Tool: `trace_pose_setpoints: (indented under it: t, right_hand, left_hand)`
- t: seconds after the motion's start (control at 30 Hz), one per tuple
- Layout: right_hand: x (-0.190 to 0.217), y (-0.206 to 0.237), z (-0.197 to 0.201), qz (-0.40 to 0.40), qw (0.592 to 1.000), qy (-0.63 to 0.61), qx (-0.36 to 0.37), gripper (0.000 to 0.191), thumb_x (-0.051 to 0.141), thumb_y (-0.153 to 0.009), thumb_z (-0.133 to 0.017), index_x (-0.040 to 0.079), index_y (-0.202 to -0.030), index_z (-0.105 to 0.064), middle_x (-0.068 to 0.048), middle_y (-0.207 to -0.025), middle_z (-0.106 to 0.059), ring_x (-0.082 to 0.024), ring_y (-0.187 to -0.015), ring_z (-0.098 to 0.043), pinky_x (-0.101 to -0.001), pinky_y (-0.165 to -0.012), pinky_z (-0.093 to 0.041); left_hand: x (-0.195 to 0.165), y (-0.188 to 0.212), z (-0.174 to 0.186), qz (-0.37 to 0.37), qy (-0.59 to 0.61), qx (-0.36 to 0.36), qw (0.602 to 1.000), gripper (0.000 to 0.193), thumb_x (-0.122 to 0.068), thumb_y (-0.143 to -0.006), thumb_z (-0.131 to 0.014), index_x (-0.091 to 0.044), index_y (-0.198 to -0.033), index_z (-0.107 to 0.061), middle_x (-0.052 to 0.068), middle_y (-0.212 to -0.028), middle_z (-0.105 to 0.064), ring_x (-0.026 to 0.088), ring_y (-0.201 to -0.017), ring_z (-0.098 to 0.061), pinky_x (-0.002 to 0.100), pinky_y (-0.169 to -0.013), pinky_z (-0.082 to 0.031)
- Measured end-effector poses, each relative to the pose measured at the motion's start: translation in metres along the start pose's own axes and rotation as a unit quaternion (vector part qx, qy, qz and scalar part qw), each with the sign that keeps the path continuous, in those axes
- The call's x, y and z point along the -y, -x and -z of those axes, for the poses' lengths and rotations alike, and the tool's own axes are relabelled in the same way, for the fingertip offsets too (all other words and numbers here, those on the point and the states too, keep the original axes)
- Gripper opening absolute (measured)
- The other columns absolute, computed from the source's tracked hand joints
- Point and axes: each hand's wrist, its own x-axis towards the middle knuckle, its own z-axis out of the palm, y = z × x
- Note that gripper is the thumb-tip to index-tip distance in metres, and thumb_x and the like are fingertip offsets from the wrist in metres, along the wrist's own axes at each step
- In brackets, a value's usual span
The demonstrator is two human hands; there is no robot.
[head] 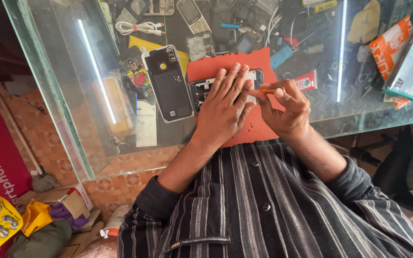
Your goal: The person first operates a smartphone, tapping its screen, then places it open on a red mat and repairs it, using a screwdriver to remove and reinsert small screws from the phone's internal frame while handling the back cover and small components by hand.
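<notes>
My left hand (225,98) lies flat, fingers together, on the opened phone (225,86); my right hand (285,107) pinches an orange screwdriver (267,90) beside it; a slip could gouge the board

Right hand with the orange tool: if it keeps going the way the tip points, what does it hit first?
The right hand aims the orange-handled tool leftward. First contact would likely be the left hand's fingers pressing the opened phone; the tip is hidden behind them, so depth is unclear.

The left hand (225,102) hides most of the opened phone (206,88); the screwdriver (267,90) tip is unseen.
</notes>
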Motion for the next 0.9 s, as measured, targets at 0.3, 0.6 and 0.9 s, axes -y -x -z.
trace_pose_setpoints:
  t: [0.3,0.6,0.9]
  right_hand:
    - [0.002,-0.008,0.004,0.001,1.000,-0.024,-0.004,0.072,-0.010,-0.088,-0.083,0.012,-0.138,-0.035,-0.023,-0.100,-0.067,-0.034,-0.086,-0.071,-0.0389,-0.069,-0.059]
    - [-0.001,-0.003,0.007,-0.007,0.999,-0.031,0.016,0.073,-0.012,-0.091,-0.080,0.012,-0.139,-0.030,-0.020,-0.099,-0.069,-0.032,-0.089,-0.074,-0.0388,-0.073,-0.059]
    - [0.004,-0.008,0.006,0.022,0.998,-0.044,0.034,0.067,-0.013,-0.092,-0.075,0.012,-0.137,-0.031,-0.025,-0.106,-0.067,-0.036,-0.095,-0.072,-0.0398,-0.076,-0.062]
  left_hand:
    - [0.000,-0.004,0.004,0.032,-0.007,-0.027,0.999,0.035,-0.029,-0.101,-0.070,-0.009,-0.129,-0.073,0.007,-0.152,-0.055,0.035,-0.145,-0.046,0.052,-0.122,-0.035]
    - [0.009,-0.006,0.002,0.006,-0.014,-0.039,0.999,0.042,-0.036,-0.091,-0.077,-0.010,-0.123,-0.075,0.004,-0.147,-0.060,0.032,-0.127,-0.053,0.047,-0.110,-0.042]
    - [0.021,-0.005,0.021,-0.001,0.043,-0.004,0.999,0.041,-0.016,-0.088,-0.075,-0.004,-0.128,-0.073,0.002,-0.147,-0.064,0.028,-0.131,-0.055,0.045,-0.111,-0.046]
